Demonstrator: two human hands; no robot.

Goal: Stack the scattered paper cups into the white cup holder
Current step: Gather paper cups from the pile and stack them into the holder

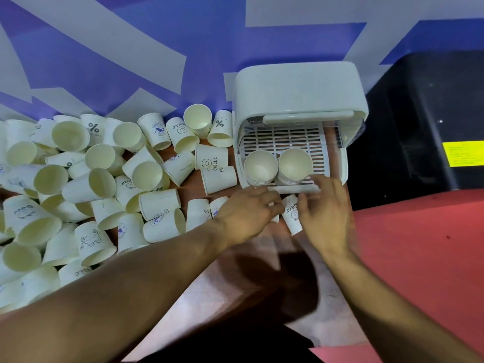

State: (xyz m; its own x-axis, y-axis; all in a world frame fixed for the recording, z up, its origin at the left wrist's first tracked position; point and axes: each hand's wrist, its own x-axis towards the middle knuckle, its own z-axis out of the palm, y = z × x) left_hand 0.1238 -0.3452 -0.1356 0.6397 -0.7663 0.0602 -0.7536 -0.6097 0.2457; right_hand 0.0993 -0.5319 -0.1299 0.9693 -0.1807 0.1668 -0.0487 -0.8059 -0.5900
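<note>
Paper cups (pixel 102 184) printed with smiley faces, percent signs and "HELLO" lie heaped on their sides and upside down across the left half of a brown counter (pixel 193 297), against a blue-and-white patterned wall (pixel 131 48). Near the centre, a person's left hand (pixel 248 213) reaches in from below, its fingers curled round the edge of a bear-print cup (pixel 292 216) held just in front of the white cup holder (pixel 298 90). The right hand (pixel 326 213), blurred by motion, sits on the cup's other side with its fingers loosely extended toward the holder's front rail and its thumb beside the cup; whether it grips the cup cannot be told. The holder stands against the wall with its lid raised, and two stacks of cups, left (pixel 260 166) and right (pixel 294 163), rest mouth-up side by side on its slotted tray. At far right are a black appliance (pixel 419 113) bearing a yellow label (pixel 462 153) and a red surface (pixel 419 258).
</note>
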